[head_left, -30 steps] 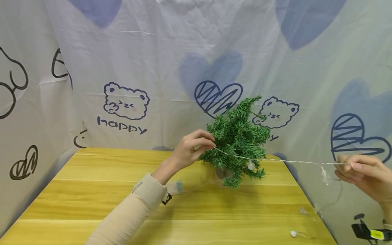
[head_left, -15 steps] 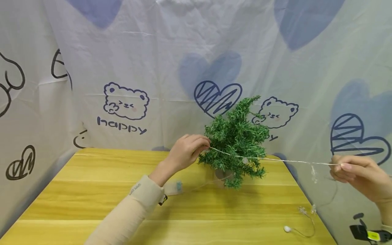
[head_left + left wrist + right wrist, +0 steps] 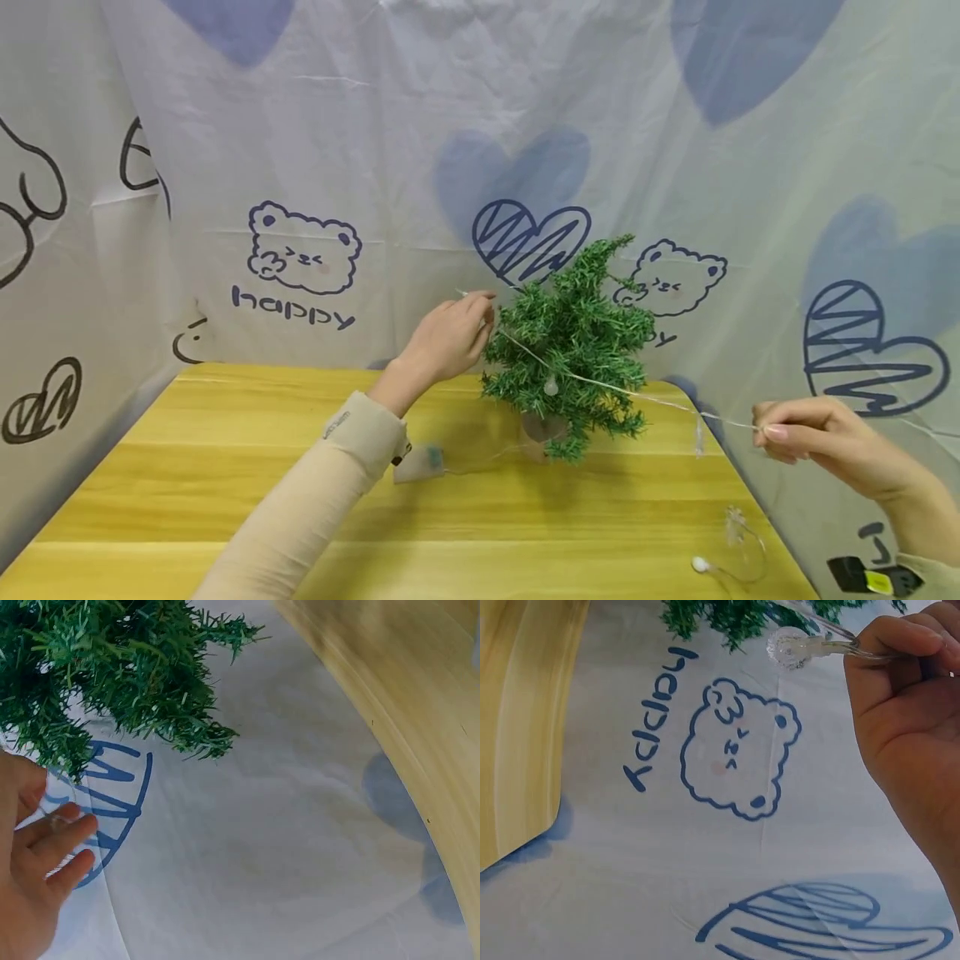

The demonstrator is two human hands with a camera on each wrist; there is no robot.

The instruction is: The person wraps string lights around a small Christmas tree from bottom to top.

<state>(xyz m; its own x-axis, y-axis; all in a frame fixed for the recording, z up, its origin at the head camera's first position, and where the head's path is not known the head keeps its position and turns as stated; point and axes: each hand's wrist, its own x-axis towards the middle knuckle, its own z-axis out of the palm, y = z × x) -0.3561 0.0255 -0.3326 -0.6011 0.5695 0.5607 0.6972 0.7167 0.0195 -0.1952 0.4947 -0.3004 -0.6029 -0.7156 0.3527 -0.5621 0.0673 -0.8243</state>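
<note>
A small green artificial Christmas tree (image 3: 577, 350) stands in a pot (image 3: 538, 433) toward the back right of the table. My left hand (image 3: 450, 337) is at the tree's left side, thumb and fingers pinching a clear string of lights (image 3: 663, 401). That wire slants down across the front of the tree to my right hand (image 3: 832, 446), which pinches it beyond the table's right edge. One bulb (image 3: 551, 386) hangs in front of the branches. In the right wrist view a clear bubble bulb (image 3: 789, 648) sits close to the right fingers.
A pale battery box (image 3: 418, 465) lies on the wooden table (image 3: 300, 500), left of the pot, with a thin wire running to it. A loose bulb (image 3: 701, 565) and more wire lie at the front right. A printed cloth (image 3: 375, 167) hangs behind.
My left hand has risen slightly along the tree's left side. The right hand has moved left and down, so the wire now slants more steeply and its bulb has shifted left.
</note>
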